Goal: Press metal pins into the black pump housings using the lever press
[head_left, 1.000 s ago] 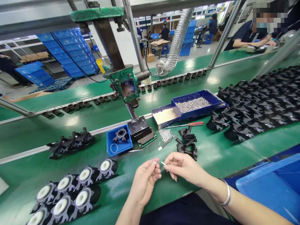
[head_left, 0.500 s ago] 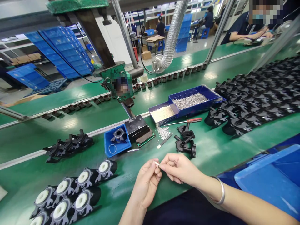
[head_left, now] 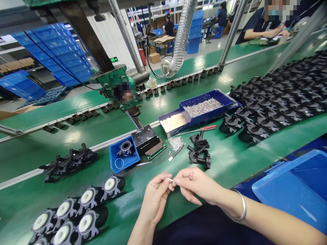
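My left hand [head_left: 158, 195] is closed in a pinch on a small pale pin [head_left: 170, 180]. From the other side, the fingertips of my right hand [head_left: 192, 183] pinch the pin's near end. Both hands hover over the green work surface, fingertips almost touching. Fingers hide part of the pin, so its exact make cannot be told. Beyond the hands lie two black plastic pump housings [head_left: 198, 156], a pile of tiny white rings [head_left: 175, 143] and flat tweezers [head_left: 176, 153].
Blue trays hold metal pins [head_left: 204, 107] and small cream parts [head_left: 175, 122]. A red-handled screwdriver [head_left: 208, 128] lies before them. A green press [head_left: 119, 90] stands over a black block [head_left: 145, 137]. Black housings with white rings [head_left: 87, 196] sit front left; a blue bin [head_left: 293, 190] is right.
My view has shifted slightly, so the bench appears a little further left. The hands remain together at the pin, with the right hand's lower fingers more stretched out.
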